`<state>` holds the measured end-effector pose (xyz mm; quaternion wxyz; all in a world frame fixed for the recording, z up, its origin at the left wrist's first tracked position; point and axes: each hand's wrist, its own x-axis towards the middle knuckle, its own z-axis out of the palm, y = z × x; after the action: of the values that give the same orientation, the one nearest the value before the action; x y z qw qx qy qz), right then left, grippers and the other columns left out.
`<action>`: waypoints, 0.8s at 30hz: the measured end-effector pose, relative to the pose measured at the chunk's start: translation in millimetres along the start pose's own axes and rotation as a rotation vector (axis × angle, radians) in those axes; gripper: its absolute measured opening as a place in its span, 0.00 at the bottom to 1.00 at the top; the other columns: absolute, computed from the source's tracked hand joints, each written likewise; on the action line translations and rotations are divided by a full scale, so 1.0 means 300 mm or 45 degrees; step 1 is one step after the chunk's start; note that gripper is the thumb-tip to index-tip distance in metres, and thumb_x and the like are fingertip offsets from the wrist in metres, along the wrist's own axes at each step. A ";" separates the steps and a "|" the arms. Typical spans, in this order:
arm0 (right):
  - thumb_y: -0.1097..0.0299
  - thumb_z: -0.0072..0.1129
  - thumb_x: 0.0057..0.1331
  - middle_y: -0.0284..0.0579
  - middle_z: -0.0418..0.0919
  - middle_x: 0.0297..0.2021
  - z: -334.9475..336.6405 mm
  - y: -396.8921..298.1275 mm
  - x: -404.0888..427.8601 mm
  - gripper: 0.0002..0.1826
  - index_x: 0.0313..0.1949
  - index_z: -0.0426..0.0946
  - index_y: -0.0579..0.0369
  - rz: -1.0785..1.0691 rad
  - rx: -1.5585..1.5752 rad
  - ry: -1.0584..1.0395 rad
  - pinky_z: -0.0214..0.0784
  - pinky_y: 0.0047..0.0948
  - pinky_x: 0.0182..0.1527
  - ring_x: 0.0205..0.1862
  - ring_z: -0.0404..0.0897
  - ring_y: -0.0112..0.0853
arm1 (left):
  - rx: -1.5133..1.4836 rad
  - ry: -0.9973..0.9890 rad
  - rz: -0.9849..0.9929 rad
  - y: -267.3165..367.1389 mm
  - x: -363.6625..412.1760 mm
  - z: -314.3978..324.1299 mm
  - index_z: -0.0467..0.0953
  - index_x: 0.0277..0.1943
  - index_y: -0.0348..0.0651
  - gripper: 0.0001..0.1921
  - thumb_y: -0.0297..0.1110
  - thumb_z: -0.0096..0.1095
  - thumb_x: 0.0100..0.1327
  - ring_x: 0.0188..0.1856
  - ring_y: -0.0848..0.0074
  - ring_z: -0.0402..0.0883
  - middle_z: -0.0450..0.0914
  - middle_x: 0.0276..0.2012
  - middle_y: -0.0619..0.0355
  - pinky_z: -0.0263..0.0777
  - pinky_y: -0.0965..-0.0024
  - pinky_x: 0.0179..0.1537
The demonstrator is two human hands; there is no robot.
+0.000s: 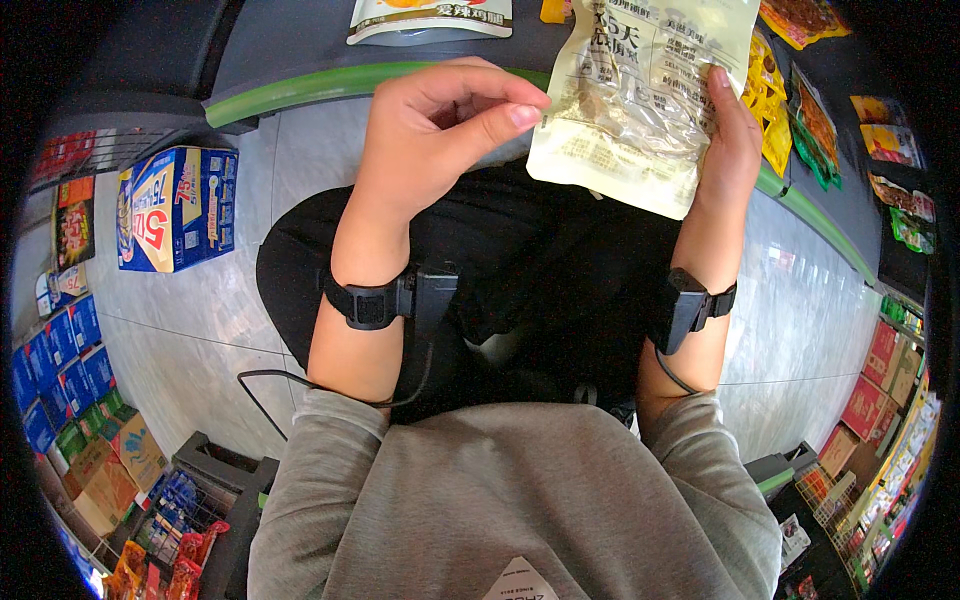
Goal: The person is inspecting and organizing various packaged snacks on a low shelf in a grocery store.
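Note:
My right hand [731, 142] grips a pale yellow, partly see-through food pouch [630, 112] by its right edge, thumb on the printed face. The pouch bears dark writing, and its upper end runs out of view. At its left edge are the thumb and forefinger of my left hand [450, 124], bent towards each other; whether they pinch the edge cannot be told. Beyond my hands, a white pouch [431, 19] with a picture lies on the dark shelf [300, 45]. Yellow packets [769, 105] and a green-and-brown packet [816, 124] lie to the right of my right hand.
A green strip [300, 90] edges the shelf before me. A blue carton [176, 210] stands on the grey tiled floor [202, 315] at left. Stacked blue boxes [60, 349] and cardboard cartons [112, 472] line the left side. Red cartons [874, 382] stand at right. A cable [262, 375] loops beside my left arm.

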<state>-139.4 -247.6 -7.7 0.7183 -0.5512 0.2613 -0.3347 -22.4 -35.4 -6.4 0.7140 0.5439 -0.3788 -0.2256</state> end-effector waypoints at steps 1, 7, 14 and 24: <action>0.65 0.47 0.66 0.49 0.78 0.40 -0.007 0.007 0.008 0.18 0.45 0.72 0.70 -0.038 -0.001 0.028 0.70 0.25 0.42 0.38 0.78 0.30 | 0.002 -0.007 0.010 -0.001 -0.001 0.001 0.79 0.34 0.32 0.05 0.23 0.64 0.54 0.35 0.79 0.76 0.79 0.35 0.56 0.69 0.79 0.38; 0.65 0.48 0.65 0.48 0.78 0.39 0.031 -0.007 -0.019 0.18 0.45 0.72 0.71 -0.044 -0.026 0.035 0.68 0.24 0.43 0.38 0.77 0.29 | 0.067 -0.011 -0.035 0.001 -0.003 0.001 0.79 0.34 0.33 0.04 0.23 0.63 0.55 0.34 0.80 0.76 0.79 0.34 0.56 0.69 0.80 0.36; 0.63 0.53 0.64 0.44 0.78 0.37 0.040 0.024 -0.034 0.17 0.43 0.74 0.68 -0.057 -0.117 -0.071 0.66 0.20 0.40 0.36 0.76 0.24 | 0.213 0.046 -0.106 -0.080 0.010 -0.002 0.63 0.50 0.40 0.26 0.27 0.70 0.50 0.40 0.78 0.76 0.74 0.46 0.52 0.71 0.80 0.36; 0.78 0.60 0.56 0.37 0.75 0.32 0.100 0.054 -0.044 0.09 0.35 0.69 0.59 -0.393 -0.401 -0.118 0.65 0.17 0.35 0.33 0.73 0.22 | 0.355 0.020 0.060 -0.094 0.021 0.026 0.68 0.55 0.44 0.26 0.24 0.67 0.51 0.50 0.74 0.72 0.74 0.47 0.54 0.66 0.73 0.52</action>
<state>-122.4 -216.1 -15.4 0.5750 -0.7046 0.1896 -0.3700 -22.0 -53.5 -30.3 0.6394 0.6305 -0.4136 -0.1499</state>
